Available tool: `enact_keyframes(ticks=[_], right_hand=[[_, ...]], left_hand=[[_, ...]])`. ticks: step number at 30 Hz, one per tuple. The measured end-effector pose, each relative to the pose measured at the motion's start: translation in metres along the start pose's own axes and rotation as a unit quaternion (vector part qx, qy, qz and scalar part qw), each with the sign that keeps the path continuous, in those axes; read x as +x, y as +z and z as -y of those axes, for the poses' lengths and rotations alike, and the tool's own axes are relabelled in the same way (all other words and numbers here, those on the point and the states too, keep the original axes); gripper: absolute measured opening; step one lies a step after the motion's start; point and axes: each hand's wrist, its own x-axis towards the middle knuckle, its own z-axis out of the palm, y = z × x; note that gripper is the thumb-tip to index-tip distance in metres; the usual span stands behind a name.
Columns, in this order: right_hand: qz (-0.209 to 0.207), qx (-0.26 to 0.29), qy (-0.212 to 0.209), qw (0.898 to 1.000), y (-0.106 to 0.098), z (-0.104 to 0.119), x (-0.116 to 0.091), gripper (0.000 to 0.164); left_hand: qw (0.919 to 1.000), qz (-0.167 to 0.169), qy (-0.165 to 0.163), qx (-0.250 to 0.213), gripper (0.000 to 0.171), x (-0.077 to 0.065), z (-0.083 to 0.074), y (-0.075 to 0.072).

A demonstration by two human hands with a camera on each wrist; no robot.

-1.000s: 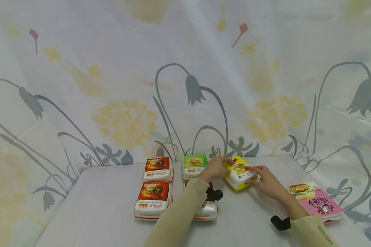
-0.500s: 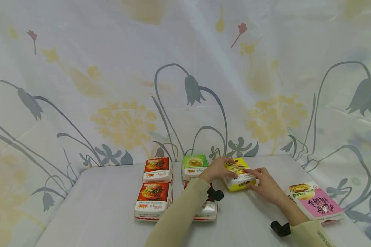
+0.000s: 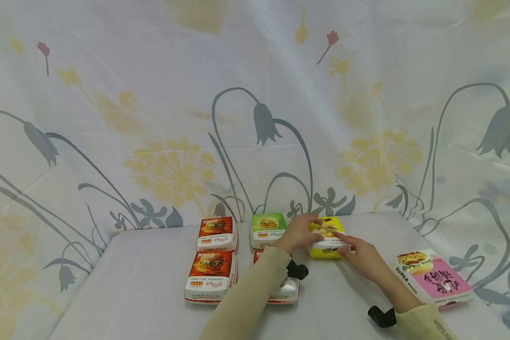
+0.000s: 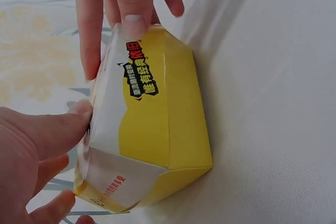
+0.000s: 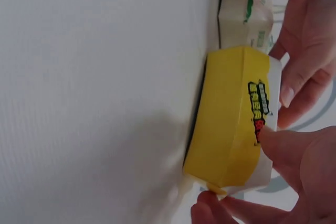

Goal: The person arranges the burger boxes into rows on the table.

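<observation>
A yellow and white burger box [image 3: 325,252] sits flat on the table between both hands, its printed lid upward. My left hand [image 3: 296,234] holds its left side, the thumb [image 4: 60,132] over the lid and the fingers along the side. From the right, my right hand [image 3: 362,257] holds the opposite side; in the right wrist view its thumb [image 5: 286,142] presses the upper front edge and the other fingers lie at the right corner. The box's far side is hidden in the head view.
Left of it stand a green burger box [image 3: 268,229] and red burger boxes [image 3: 216,232], one partly behind my left sleeve [image 3: 255,288]. A pink and white box [image 3: 444,281] lies at the right on the white table [image 3: 131,283]. A patterned cloth [image 3: 255,118] rises behind.
The yellow box has turned from a slant to square with the table's back edge, beside the green box. Both hands have shifted slightly with it; the other boxes stay put.
</observation>
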Motion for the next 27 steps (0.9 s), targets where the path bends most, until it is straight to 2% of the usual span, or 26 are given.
enact_keyframes(ticks=[5, 9, 14, 19, 27], right_hand=[[0.017, -0.005, 0.021, 1.000, 0.004, 0.001, 0.001, 0.060], [0.004, -0.013, 0.015, 1.000, 0.005, 0.002, 0.002, 0.060], [-0.001, -0.026, 0.023, 0.999, 0.008, 0.002, 0.005, 0.063], [-0.004, -0.042, 0.029, 0.999, 0.014, 0.001, 0.007, 0.067], [-0.024, -0.054, 0.022, 0.998, 0.015, 0.002, 0.012, 0.067]], left_hand=[[0.9997, -0.003, -0.003, 0.024, 0.035, -0.002, -0.005, -0.002], [0.9991, 0.012, -0.002, 0.042, 0.041, -0.001, -0.005, -0.002], [0.9987, 0.027, -0.001, 0.042, 0.049, 0.002, -0.002, -0.001], [0.9987, 0.020, -0.005, 0.047, 0.052, 0.005, 0.000, 0.003], [0.9983, 0.007, -0.029, 0.050, 0.052, 0.007, -0.001, 0.005]])
